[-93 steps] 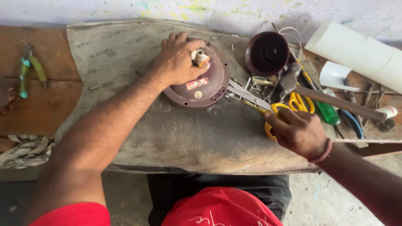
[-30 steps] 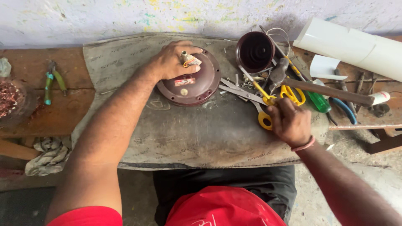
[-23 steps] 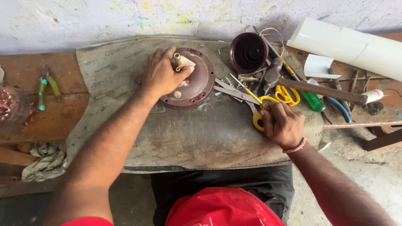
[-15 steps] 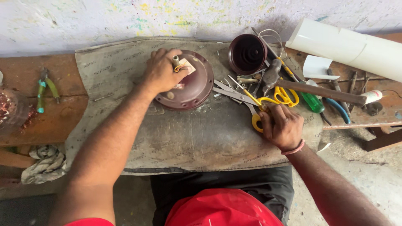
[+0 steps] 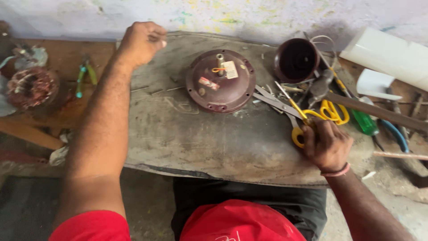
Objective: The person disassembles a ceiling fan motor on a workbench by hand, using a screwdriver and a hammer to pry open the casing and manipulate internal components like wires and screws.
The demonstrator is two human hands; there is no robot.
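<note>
Left hand (image 5: 141, 42) curled in a loose fist above the far left edge of the grey mat (image 5: 187, 134), holding nothing visible, well apart from the round maroon motor cover (image 5: 220, 80) sitting mid-mat. Right hand (image 5: 326, 143) rests at the mat's right side, fingers closed on the yellow-handled scissors (image 5: 307, 117), blades pointing toward the cover. Dark cup (image 5: 296, 60) beyond; green pliers (image 5: 84, 78) on the wooden bench, left.
</note>
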